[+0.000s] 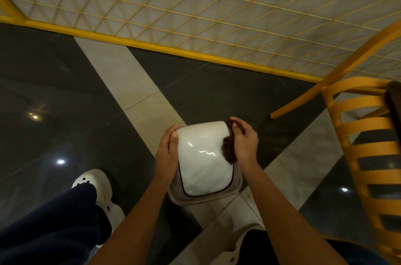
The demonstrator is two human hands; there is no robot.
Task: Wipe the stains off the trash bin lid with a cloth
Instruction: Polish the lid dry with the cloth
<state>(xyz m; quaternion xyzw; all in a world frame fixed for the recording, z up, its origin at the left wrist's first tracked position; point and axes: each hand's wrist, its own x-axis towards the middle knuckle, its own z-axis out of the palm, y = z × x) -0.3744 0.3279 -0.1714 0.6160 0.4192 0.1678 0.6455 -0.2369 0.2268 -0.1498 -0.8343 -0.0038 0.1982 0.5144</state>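
Note:
A glossy white trash bin lid [204,156] sits in its greyish rim [217,196] on the floor at centre. My left hand [168,145] grips the lid's left far corner, with the thumb on its top edge. My right hand [244,141] holds a dark brown cloth [229,149] and presses it against the lid's right edge. Part of the cloth shows past my fingers at the lid's far right corner. No stains are plain on the shiny top.
A yellow wooden chair [358,134] stands close on the right, one leg ending near the bin. A yellow wire-mesh fence [195,15] runs across the far side. My white clogs [95,186] and dark trousers are at lower left, on dark and light floor tiles.

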